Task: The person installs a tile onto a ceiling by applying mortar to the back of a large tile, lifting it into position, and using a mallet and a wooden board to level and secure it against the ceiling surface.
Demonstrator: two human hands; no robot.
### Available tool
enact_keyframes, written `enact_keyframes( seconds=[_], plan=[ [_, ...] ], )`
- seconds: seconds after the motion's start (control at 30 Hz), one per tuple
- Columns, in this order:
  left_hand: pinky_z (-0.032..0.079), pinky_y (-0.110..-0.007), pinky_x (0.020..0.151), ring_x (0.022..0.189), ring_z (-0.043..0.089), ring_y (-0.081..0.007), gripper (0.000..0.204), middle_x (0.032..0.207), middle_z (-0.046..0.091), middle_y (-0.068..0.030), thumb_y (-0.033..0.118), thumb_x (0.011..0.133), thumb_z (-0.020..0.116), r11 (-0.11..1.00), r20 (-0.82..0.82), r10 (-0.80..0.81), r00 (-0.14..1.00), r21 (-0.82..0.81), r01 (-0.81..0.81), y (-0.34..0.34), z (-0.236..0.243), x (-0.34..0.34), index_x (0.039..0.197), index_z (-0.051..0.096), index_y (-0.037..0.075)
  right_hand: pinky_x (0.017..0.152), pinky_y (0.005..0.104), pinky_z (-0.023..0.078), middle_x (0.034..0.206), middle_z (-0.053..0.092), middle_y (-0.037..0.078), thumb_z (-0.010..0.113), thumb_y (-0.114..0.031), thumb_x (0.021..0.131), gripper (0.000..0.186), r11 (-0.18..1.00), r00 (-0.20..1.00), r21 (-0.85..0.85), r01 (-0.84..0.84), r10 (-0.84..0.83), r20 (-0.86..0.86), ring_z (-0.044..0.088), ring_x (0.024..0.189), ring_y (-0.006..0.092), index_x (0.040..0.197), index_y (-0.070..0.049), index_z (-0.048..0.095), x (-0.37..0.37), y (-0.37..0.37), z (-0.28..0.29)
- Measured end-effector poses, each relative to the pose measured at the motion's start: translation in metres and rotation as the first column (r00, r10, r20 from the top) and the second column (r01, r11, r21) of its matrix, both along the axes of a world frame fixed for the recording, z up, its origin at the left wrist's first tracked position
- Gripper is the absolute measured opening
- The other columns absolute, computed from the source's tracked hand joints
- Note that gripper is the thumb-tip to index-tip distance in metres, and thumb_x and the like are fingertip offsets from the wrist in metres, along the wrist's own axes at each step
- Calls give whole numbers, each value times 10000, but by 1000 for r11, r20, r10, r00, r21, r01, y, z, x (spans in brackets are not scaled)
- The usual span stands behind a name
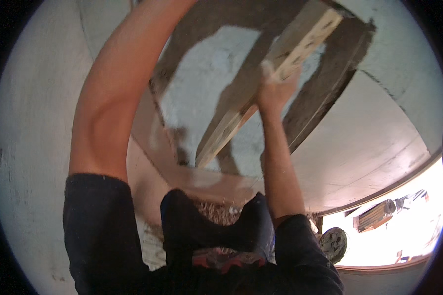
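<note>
My right hand (276, 91) is wrapped round a long pale wooden batten (223, 135), which lies diagonally against a recessed patch of dark wet-looking mortar (206, 44) and pale grey surface (197, 83). My left forearm reaches up past the top edge, so that hand and anything it holds are out of sight. Smooth pinkish panels (354, 142) border the patch on the right and below, with rough broken edges along the opening.
Pale grey wall (32, 147) fills the left side. Below are my legs and gravelly rubble (216, 211). At lower right, a round mortar-smeared object (333, 244) stands by a bright opening, beyond which a bundle (375, 216) and scattered items lie.
</note>
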State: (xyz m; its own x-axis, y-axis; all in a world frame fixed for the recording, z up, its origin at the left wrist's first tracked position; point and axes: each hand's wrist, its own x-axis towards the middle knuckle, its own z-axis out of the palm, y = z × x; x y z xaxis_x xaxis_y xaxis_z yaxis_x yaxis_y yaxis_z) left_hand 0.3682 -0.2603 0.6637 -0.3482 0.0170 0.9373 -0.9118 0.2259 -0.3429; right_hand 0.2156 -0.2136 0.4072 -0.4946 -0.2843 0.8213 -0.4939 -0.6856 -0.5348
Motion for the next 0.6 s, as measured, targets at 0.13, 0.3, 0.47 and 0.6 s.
enact_keyframes(
  seconds=[0.13,0.3,0.47,0.6],
  plan=[
    [59,-571,1282,1587,56,-407,1136,1702,71,-257,253,705,775,998,-21,-47,999,28,48,19,-5,-3,1606,156,-55,953,455,496,1118,638,219,728,-174,818,520,984,983,68,-163,156,102,644,1046,371,1247,23,511,0,2,7],
    [63,-590,1274,1582,75,-419,1164,1696,89,-267,208,663,779,986,-20,-147,989,76,148,29,-5,-5,1604,148,-60,926,441,506,1081,640,212,721,-159,817,481,975,977,121,-184,168,129,653,1012,345,1214,12,509,5,9,13],
    [60,-605,1267,1577,80,-437,1186,1689,113,-278,185,637,777,987,-12,-157,987,34,158,26,-5,-5,1608,140,-55,972,413,486,1150,630,190,739,-121,844,527,945,954,171,-281,256,153,628,1050,309,1294,35,512,4,6,18],
    [48,-609,1265,1575,78,-446,1214,1689,110,-280,185,624,779,992,-10,-125,992,33,125,25,-5,-4,1616,120,-46,937,419,506,1113,646,195,730,-127,837,504,975,984,136,-178,173,47,655,1020,318,1266,23,513,0,5,25]
  ],
)
